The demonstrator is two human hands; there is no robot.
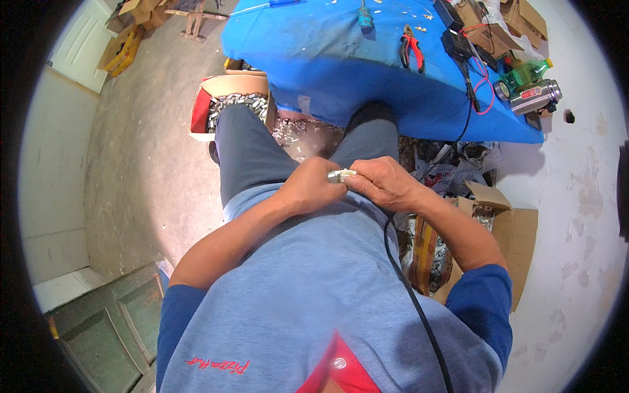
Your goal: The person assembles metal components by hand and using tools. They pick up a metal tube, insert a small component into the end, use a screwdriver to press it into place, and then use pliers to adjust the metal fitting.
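Both hands pinch one small metal connector [341,175], held over the lap, near the body and in front of the blue table. Left hand [309,187] is clenched around its left end; right hand [383,183] grips the right end with fingertips, and also has the black cable [409,288] running out under the palm, down across the grey-blue shirt toward the near edge. Connector is silvery, short, roughly cylindrical, smooth finish. Cable is one thin round rubbery line, matte black.

Far side: table [327,72] under a blue plastic sheet, wrinkled. On it, one pair of pliers [411,52] with red-black handles, one teal-handled screwdriver [365,18], one black power adapter [457,42] with red and black leads, one steel flask [534,97] lying on its side, one green plastic bottle [527,69] beside it.

Far left under the table edge: one open cardboard box [239,101] full of small silvery metal parts, too many to count. More of them scattered on the concrete floor. Right: one more open cardboard box [504,229], brown, flaps up, contents unclear.
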